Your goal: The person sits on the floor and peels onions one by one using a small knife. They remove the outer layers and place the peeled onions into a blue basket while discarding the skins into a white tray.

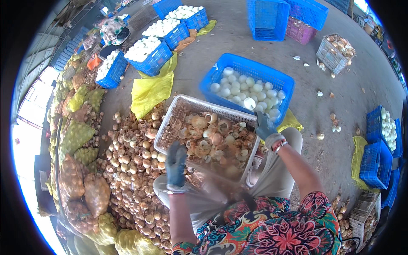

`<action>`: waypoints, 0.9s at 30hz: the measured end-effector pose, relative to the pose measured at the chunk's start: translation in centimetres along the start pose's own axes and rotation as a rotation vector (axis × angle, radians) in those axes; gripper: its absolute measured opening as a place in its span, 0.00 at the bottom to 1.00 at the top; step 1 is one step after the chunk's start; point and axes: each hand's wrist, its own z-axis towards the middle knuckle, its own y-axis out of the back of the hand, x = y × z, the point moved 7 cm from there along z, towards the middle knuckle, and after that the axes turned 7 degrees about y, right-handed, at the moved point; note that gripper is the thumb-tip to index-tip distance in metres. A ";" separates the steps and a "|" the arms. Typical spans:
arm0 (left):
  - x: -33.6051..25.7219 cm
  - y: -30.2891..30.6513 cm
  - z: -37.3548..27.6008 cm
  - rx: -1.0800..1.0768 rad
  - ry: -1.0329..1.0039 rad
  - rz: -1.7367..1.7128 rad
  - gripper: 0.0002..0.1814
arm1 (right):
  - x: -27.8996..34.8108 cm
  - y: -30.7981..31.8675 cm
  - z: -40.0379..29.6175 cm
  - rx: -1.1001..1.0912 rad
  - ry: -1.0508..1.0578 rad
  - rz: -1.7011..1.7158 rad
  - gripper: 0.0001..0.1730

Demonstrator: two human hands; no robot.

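Note:
My left hand [176,164], in a blue-grey work glove, is at the near left rim of a white plastic crate [208,103]; the glove hides whether its fingers grip anything. Onion skins and onions [216,138] lie in this crate. My right hand [265,125], gloved alike, is at the crate's right corner, next to the near edge of a blue plastic crate [248,63]. Whether it grips a rim or an onion cannot be told. Peeled white onions [244,91] lie in the blue crate, which stands beyond the white one.
Unpeeled onions [137,178] are heaped at the left, beside filled mesh sacks [78,137]. Blue crates of peeled onions [151,59] stand at the upper left, near a crouching person [114,32]. A grey crate of skins [333,57] is at the upper right.

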 end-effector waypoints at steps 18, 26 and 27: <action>29.0 29.9 -30.0 -0.944 0.309 -0.505 0.12 | -20.5 -7.1 6.7 0.905 0.384 -0.761 0.18; 39.4 29.3 -28.8 -0.884 0.623 0.172 0.15 | -11.6 -0.5 2.7 0.712 -0.325 -0.310 0.16; 42.1 29.1 -28.0 -0.792 0.719 0.179 0.17 | -12.2 -1.9 3.4 0.694 -0.280 -0.386 0.15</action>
